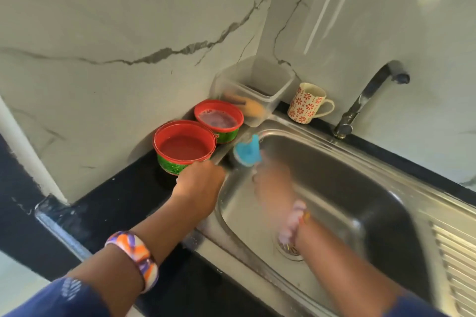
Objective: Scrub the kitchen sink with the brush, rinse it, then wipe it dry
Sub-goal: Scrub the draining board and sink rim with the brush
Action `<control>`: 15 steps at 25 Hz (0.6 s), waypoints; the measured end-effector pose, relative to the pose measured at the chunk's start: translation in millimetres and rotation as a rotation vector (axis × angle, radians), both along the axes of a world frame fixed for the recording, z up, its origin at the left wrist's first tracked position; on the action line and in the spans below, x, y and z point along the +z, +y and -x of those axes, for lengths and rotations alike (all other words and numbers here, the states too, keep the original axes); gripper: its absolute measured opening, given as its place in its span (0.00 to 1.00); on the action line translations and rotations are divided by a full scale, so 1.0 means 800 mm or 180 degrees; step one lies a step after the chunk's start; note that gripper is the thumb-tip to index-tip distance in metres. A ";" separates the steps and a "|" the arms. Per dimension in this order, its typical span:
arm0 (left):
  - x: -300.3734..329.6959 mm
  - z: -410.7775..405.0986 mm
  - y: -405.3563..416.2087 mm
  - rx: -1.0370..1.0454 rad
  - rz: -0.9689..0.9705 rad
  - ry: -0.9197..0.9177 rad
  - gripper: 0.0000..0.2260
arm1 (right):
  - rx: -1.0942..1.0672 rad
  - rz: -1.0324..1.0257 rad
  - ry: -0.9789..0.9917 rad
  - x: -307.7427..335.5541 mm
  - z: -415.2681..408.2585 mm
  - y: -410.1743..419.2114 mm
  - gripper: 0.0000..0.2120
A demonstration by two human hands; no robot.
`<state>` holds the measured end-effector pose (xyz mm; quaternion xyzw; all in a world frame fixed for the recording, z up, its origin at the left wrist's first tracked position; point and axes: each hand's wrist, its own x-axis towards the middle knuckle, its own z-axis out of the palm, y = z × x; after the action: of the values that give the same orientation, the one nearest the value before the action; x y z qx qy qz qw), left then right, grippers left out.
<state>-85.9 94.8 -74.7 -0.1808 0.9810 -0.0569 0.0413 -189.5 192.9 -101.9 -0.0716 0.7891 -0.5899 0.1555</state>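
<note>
Both of our hands are over at the far left corner of the sink (334, 188). Our right hand (273, 183) is smeared by motion, low inside the basin against its left wall; it seems to be grasping the blue brush (246, 153), whose head stands just above it at the corner of the rim, but the blur keeps us from seeing the fingers, so we cannot tell the grip for certain. Our left hand (201, 183) rests on the sink's left edge where steel meets the black counter (123, 203) — its fingers are turned away from us and we cannot tell whether they are curled or straight. A bangle (135, 252) in orange, purple and white sits on that forearm, and a paler one is blurred at the right wrist. Just beyond the left hand stand two red-rimmed green tubs (184, 147), side by side on the counter, touching or nearly so. Behind them, in the corner of the marble wall (128, 20), sits a clear plastic container (253, 90) with something orange inside. Beside it stands a flowered mug (307, 103), and near that the dark tap (365, 100), its spout reaching right. The drain (289, 248) shows beside our right forearm.
</note>
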 end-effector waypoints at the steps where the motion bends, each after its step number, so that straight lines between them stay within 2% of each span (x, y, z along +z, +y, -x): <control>1: 0.001 0.003 0.000 -0.0056 0.0022 -0.0053 0.14 | -0.0288 -0.0270 0.0174 0.000 0.036 -0.016 0.15; 3: 0.000 0.009 -0.003 -0.0141 0.0087 -0.0126 0.14 | -0.0761 -0.0468 0.0127 0.005 0.105 -0.036 0.17; 6: -0.002 0.016 -0.008 -0.0169 0.0154 -0.0104 0.13 | -0.0568 -0.0171 -0.0195 0.028 0.149 -0.044 0.19; 9: -0.004 0.014 -0.008 -0.0144 0.0106 -0.0083 0.14 | -0.0562 0.0341 -0.0717 0.040 0.080 -0.023 0.17; 12: -0.004 0.015 -0.010 -0.0174 0.0064 0.0027 0.14 | 0.0183 0.0632 -0.1197 0.030 -0.019 0.022 0.17; 14: -0.003 0.018 -0.009 -0.0199 0.0069 0.0067 0.14 | 0.0569 0.0783 -0.1161 0.025 -0.054 0.038 0.18; 15: -0.002 0.020 -0.007 -0.0204 0.0073 0.0063 0.14 | 0.0550 0.0737 -0.1042 0.023 -0.054 0.034 0.18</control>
<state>-101.9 89.5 -75.9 -0.1503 0.9859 -0.0675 0.0277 -146.1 219.9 -83.8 -0.0595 0.6712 -0.6649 0.3222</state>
